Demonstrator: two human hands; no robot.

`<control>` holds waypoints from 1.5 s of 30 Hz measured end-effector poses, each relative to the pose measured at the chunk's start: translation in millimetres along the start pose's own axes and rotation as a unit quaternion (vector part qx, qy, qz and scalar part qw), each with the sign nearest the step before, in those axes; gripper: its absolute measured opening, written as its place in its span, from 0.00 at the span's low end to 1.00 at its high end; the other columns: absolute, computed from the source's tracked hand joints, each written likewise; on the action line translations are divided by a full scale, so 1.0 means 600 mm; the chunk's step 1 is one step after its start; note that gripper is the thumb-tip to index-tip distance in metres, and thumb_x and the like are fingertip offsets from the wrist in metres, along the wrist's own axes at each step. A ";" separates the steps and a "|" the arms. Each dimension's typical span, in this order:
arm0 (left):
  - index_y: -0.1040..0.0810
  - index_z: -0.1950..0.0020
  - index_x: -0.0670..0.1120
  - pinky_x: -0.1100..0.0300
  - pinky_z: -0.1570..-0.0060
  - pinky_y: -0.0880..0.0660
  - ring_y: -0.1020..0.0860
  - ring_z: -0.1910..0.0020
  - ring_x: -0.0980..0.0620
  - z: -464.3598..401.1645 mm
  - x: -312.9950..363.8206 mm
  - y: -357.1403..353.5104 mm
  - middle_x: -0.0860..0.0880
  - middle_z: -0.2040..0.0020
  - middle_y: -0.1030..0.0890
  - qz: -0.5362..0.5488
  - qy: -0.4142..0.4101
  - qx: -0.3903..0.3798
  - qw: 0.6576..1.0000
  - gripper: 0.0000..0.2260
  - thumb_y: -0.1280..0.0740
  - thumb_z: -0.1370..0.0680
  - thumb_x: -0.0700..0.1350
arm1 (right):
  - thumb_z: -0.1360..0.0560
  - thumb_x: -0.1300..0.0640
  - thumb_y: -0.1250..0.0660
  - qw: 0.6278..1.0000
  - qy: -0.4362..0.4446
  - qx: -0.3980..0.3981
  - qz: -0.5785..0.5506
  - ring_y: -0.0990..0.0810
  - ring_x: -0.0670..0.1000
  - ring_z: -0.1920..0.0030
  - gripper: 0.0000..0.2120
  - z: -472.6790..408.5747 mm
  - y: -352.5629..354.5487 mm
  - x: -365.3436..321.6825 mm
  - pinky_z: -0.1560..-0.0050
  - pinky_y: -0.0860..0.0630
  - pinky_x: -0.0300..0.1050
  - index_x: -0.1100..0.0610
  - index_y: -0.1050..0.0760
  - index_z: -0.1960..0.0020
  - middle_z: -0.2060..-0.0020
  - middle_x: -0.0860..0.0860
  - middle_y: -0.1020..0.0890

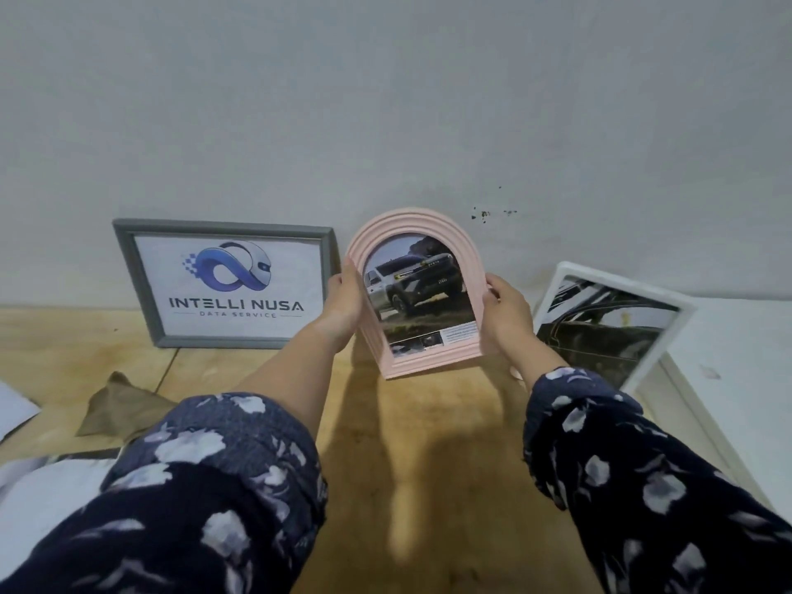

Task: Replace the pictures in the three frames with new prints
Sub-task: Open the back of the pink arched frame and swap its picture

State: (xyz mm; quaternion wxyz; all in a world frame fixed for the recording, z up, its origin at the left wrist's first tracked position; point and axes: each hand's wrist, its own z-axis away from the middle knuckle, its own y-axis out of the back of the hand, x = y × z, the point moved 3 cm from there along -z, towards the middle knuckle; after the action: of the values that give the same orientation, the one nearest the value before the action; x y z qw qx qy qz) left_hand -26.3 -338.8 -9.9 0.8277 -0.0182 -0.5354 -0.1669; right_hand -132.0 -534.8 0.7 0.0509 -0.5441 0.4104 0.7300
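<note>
Pink arched frame [413, 293] gripped between left hand [347, 300] and right hand [505, 310].

We count three picture frames — one grey [223, 285], one pink arched [418, 293], one white [608, 327] — two hands, left [345, 297] and right [508, 310], and one brown paper scrap [124, 405].

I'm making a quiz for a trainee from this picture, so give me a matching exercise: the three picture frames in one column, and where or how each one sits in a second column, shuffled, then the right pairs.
Column one:
1. grey frame
2. pink arched frame
3. white frame

Column two:
A. leans tilted at the right, showing a dark car picture
B. held up by the left hand and the right hand, one on each side edge
C. stands against the wall at the left, showing a logo print

Pairs: 1-C, 2-B, 3-A
</note>
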 end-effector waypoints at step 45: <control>0.29 0.34 0.40 0.51 0.42 0.30 0.30 0.37 0.40 0.226 -0.268 0.206 0.40 0.37 0.27 -0.399 0.067 0.073 0.912 0.21 0.35 0.24 0.49 | 0.25 0.65 0.40 0.948 0.015 -0.070 0.310 0.28 0.57 0.39 0.21 0.366 -0.159 0.127 0.41 0.29 0.49 0.60 0.29 0.33 0.38 0.56 0.27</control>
State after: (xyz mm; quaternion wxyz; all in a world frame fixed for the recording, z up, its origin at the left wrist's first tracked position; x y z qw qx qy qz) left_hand -168.4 -152.6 -77.1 0.7251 0.2686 -0.4524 -0.4443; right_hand -278.5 -356.8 -99.3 -0.2222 -0.4030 0.5075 0.7285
